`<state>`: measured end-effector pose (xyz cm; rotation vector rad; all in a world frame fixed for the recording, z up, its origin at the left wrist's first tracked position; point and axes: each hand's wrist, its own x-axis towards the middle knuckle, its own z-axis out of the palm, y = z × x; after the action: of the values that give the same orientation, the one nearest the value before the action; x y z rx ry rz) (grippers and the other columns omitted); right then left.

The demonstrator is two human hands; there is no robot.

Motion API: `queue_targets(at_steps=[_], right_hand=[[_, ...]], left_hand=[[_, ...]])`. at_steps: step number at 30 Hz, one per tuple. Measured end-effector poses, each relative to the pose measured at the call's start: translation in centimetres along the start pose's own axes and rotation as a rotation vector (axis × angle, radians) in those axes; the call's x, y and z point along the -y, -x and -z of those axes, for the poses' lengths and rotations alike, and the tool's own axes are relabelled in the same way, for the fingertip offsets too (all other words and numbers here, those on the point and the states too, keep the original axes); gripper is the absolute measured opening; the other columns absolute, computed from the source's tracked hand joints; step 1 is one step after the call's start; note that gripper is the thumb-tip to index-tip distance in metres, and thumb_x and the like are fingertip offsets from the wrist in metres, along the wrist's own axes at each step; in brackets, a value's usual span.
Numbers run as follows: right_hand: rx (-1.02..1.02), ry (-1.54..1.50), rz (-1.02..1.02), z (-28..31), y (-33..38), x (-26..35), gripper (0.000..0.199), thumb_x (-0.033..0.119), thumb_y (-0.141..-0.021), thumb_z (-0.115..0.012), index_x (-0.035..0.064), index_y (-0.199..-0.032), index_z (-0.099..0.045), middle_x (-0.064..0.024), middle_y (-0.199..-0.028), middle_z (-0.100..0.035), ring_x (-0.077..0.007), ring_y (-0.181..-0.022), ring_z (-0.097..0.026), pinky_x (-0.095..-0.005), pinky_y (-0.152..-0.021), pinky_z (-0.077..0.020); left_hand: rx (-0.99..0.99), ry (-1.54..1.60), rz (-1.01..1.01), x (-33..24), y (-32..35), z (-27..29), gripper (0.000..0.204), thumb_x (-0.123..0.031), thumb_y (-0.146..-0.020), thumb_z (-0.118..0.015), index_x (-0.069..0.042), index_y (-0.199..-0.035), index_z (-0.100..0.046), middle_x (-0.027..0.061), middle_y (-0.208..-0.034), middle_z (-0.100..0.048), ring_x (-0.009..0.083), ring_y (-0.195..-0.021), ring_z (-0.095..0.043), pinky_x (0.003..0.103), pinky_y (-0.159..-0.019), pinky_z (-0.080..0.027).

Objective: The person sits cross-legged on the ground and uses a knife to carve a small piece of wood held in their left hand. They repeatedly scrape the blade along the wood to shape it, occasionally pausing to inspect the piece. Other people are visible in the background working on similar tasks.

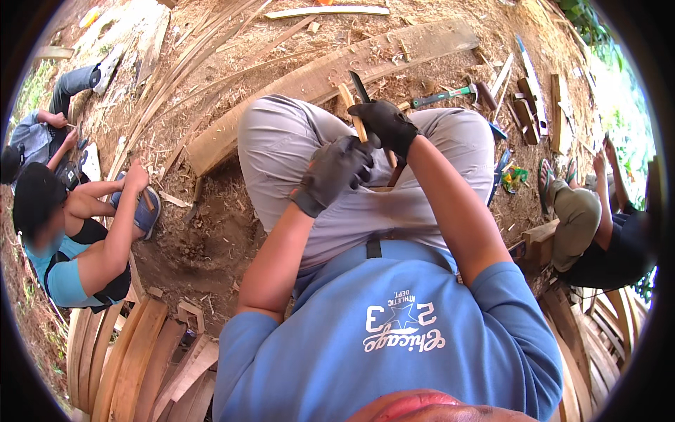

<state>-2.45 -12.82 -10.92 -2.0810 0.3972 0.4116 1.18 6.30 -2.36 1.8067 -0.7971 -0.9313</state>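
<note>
Gripping upright wooden strip [354, 112], gloved left hand [336, 169] — right hand [388, 126] — knife [359, 86] pointing away.

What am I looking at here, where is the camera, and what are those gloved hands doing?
This is a single round fisheye picture from a camera worn on a person's head, looking down, so straight edges bend near the rim. The blue shirt and grey trousers belong to the wearer, who sits above sandy ground strewn with wood shavings. Both hands wear dark gloves. The left hand and right hand together grip a thin pale wooden strip, with a dark knife blade sticking up beside it. A long curved wooden plank and a green-handled hammer lie ahead. Other people sit at both sides.
</note>
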Motion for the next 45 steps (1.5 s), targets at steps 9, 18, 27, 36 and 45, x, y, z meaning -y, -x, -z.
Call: queue_targets(at_steps=[9,18,27,36,45], right_hand=[[-0.129,0.227,-0.100,0.9,1.7,4.1,0.030,0.028,-0.092,-0.050,0.0034,-0.091,-0.068,-0.0236,-0.085,-0.069,-0.0382,-0.082,-0.071,-0.0478,-0.071,-0.0541],[-0.097,0.770,0.039,1.1,3.6,3.2,0.024,0.021,-0.083,-0.057,0.0059,-0.085,-0.075,-0.0217,-0.091,-0.073,-0.0363,-0.085,-0.073,-0.0460,-0.074,-0.0577],[-0.173,0.837,0.105,-0.1,2.9,2.0,0.020,0.019,-0.084,-0.057,0.0080,-0.081,-0.074,-0.0175,-0.087,-0.073,-0.0345,-0.082,-0.073,-0.0459,-0.070,-0.0570],[-0.274,0.836,0.029,-0.7,0.6,1.0,0.021,0.022,-0.085,-0.058,0.0085,-0.081,-0.073,-0.0182,-0.088,-0.073,-0.0355,-0.084,-0.072,-0.0471,-0.071,-0.0563],[-0.138,0.883,0.269,-0.3,3.5,2.2,0.015,0.020,-0.082,-0.063,0.0080,-0.086,-0.071,-0.0168,-0.087,-0.072,-0.0358,-0.083,-0.072,-0.0462,-0.072,-0.0569]], left_hand=[[-0.036,1.393,0.448,1.3,-0.4,-4.2,0.035,-0.044,-0.107,-0.043,-0.020,-0.082,-0.050,-0.0026,-0.060,-0.041,0.0126,-0.044,-0.035,0.027,-0.040,-0.027],[-0.053,1.414,0.421,2.3,-0.7,-4.4,0.041,-0.046,-0.107,-0.040,-0.021,-0.075,-0.044,-0.0039,-0.057,-0.032,0.0119,-0.044,-0.028,0.028,-0.038,-0.022],[-0.007,1.465,0.469,2.9,0.1,-4.1,0.041,-0.046,-0.107,-0.040,-0.022,-0.075,-0.043,-0.0045,-0.057,-0.030,0.0111,-0.044,-0.027,0.027,-0.037,-0.022],[-0.076,1.287,0.358,3.5,-0.5,-5.6,0.038,-0.040,-0.108,-0.037,-0.021,-0.076,-0.044,-0.0034,-0.058,-0.034,0.0115,-0.043,-0.025,0.028,-0.038,-0.022],[-0.118,1.204,0.462,4.1,-0.8,-6.0,0.040,-0.044,-0.107,-0.040,-0.019,-0.075,-0.045,-0.0026,-0.057,-0.036,0.0120,-0.043,-0.028,0.030,-0.038,-0.024]])
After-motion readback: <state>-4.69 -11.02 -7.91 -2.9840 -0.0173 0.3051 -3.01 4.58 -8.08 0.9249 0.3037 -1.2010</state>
